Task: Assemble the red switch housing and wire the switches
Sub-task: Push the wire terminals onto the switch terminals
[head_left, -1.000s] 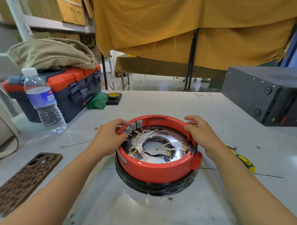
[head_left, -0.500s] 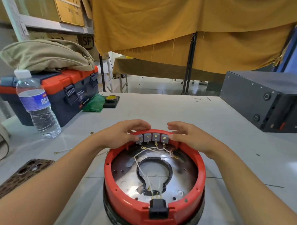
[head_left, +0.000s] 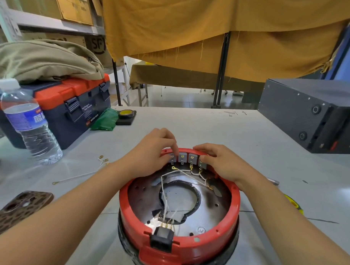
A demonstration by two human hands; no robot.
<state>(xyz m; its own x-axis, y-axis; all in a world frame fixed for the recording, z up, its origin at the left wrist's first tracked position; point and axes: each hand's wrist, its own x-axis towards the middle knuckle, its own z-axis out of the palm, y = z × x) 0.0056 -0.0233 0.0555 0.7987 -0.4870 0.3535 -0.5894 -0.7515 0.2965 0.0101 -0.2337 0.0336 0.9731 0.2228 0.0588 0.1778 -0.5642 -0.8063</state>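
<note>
The table [head_left: 210, 129] carries the red switch housing [head_left: 222, 241] at six o'clock, sitting on a black base. It looks stiff, moulded and fairly light, best steadied by its rim. At its twelve o'clock wall sit four grey switches [head_left: 187, 158]. The left hand [head_left: 149, 153] pinches the leftmost switch with curled fingers; the right hand [head_left: 220, 161] grips the rim, thumb on the rightmost switch. The thin white wires [head_left: 185, 173] are limp and probably fragile at the terminals: handle them by the crimps.

Red round housing [head_left: 188, 249] upright on table; four grey switches [head_left: 187, 158] along far rim.
</note>
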